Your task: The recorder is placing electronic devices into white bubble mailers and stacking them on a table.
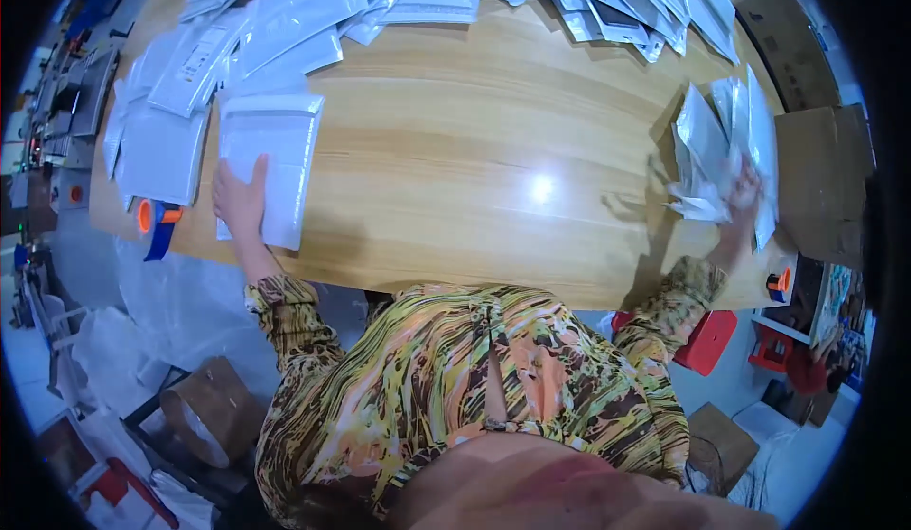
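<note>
At the left of the table, my left hand [242, 196] lies on a white padded mailer [275, 136], thumb spread away from the fingers. The mailer lies flat beside the piled ones, its shiny edge strip toward the right. Near the table's right edge, my right hand [745, 191] grips a loose bunch of white mailers [704, 136]. These stand tilted and fanned apart, with crumpled lower corners and a shadow to their left. The fingers of the right hand are slightly blurred and partly covered by the bunch.
More white mailers [304, 27] heap along the table's far side and left corner. Tape dispensers sit at the edge, one orange and blue [155, 219] at left, another [778, 283] at right. A cardboard box [824, 184] stands right of the table; a red stool [707, 342] is below.
</note>
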The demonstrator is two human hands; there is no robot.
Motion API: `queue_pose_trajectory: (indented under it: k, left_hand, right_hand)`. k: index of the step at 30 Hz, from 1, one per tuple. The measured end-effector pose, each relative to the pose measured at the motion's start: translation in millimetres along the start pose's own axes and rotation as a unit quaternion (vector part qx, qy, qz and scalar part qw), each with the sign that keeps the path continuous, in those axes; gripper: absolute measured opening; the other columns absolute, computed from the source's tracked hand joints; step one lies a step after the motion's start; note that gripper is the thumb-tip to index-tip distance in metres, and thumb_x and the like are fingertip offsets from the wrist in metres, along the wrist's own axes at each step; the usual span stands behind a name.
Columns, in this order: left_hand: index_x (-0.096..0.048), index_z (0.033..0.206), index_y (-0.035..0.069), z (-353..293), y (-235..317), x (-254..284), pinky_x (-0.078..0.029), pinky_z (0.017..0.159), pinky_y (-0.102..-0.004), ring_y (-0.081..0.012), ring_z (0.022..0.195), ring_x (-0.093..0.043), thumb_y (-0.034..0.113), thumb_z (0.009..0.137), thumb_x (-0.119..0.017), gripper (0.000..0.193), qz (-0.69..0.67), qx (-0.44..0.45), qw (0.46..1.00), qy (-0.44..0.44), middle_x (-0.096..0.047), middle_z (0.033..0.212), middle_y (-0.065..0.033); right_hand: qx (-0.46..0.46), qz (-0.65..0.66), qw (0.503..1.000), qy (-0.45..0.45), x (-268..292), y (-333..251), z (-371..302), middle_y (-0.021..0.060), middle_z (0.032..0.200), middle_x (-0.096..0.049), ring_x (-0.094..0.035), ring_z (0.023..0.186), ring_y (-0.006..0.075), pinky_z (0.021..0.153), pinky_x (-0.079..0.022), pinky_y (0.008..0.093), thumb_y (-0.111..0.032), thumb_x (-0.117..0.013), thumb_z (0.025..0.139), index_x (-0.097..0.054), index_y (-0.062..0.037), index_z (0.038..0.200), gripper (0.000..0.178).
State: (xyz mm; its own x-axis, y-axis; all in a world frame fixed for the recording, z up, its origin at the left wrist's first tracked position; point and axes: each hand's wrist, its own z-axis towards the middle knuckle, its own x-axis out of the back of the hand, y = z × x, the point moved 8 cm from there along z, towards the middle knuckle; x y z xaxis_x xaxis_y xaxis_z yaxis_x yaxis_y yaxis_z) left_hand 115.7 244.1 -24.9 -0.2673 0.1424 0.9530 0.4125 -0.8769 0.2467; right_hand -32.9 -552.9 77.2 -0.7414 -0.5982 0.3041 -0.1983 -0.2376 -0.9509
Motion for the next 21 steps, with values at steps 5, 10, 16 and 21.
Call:
queue_pose_trajectory:
  k: [5,10,16,21]
  left_hand:
    - [-0.041,0.136,0.000,-22.2,41.9,21.4,-0.034,0.104,-0.0463,-0.0396,0.121,-0.045,0.060,0.079,-0.064,0.087,0.032,0.027,0.999,-0.032,-0.047,0.133,-0.0244]
    - [-0.042,0.135,-0.002,-20.8,58.4,34.5,-0.040,0.099,-0.0444,-0.0370,0.116,-0.050,0.048,0.080,-0.069,0.079,0.031,0.031,0.996,-0.072,-0.049,0.131,-0.0248]
    - [-0.038,0.135,-0.005,-36.3,37.5,33.1,-0.046,0.093,-0.0405,-0.0337,0.106,-0.057,0.027,0.084,-0.070,0.068,-0.324,0.064,0.935,-0.131,-0.051,0.127,-0.0258]
    - [-0.034,0.136,-0.006,-50.3,105.1,20.5,-0.048,0.089,-0.0368,-0.0305,0.101,-0.060,0.010,0.083,-0.068,0.064,-0.463,-0.012,0.849,-0.253,-0.052,0.125,-0.0248]
  right_hand:
    - [0.103,-0.159,0.965,-0.184,-147.4,-9.8,-4.5,0.0097,0.087,-0.070,-0.064,0.081,0.0187,0.075,-0.049,0.0282,-0.034,-0.068,0.082,-0.067,-0.0023,0.110,0.042]
    - [0.376,-0.375,0.847,-0.029,-227.5,-28.7,35.2,0.0105,0.097,-0.067,-0.065,0.078,0.0335,0.070,-0.050,0.0420,-0.028,-0.066,0.081,-0.063,-0.0085,0.104,0.030]
    - [0.334,-0.476,0.805,-0.115,-289.1,-48.7,68.0,0.0096,0.096,-0.063,-0.064,0.082,0.0336,0.068,-0.051,0.0439,-0.024,-0.064,0.082,-0.058,-0.0075,0.106,0.029]
    - [0.495,-0.521,0.682,-0.134,-301.8,-39.5,59.0,0.0088,0.092,-0.061,-0.062,0.070,0.0333,0.062,-0.051,0.0426,-0.021,-0.062,0.081,-0.062,-0.0083,0.098,0.021]
